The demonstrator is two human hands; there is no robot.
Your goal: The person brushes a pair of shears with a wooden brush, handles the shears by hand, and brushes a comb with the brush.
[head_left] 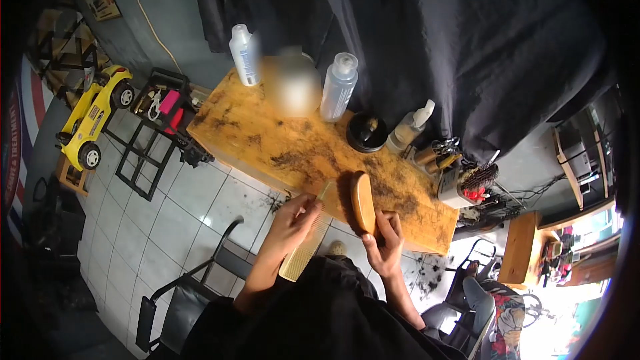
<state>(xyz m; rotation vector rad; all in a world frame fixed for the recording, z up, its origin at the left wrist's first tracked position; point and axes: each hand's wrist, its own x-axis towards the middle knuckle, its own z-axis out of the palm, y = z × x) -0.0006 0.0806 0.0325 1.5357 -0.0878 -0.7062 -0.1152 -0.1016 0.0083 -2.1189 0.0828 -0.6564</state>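
Note:
My left hand [293, 227] is closed on a long pale yellow comb [305, 253], which slants down in front of my dark clothing. To its right, my right hand [385, 243] grips the lower end of a wooden brush [363, 203] with dark bristles on its left side. Both are held at the near edge of a wooden table [230, 110] with dark hair clippings scattered over it. On the table's far side are a white bottle [245, 57], a clear bottle [339, 87], a round black container [367, 132] and a pump bottle [408, 128].
A holder [457, 190] with a round brush stands at the table's right end. A black armchair [187, 307] is at lower left, a yellow toy car [93, 117] at far left. A seated person [480, 300] is at lower right. A dark curtain [400, 27] hangs behind.

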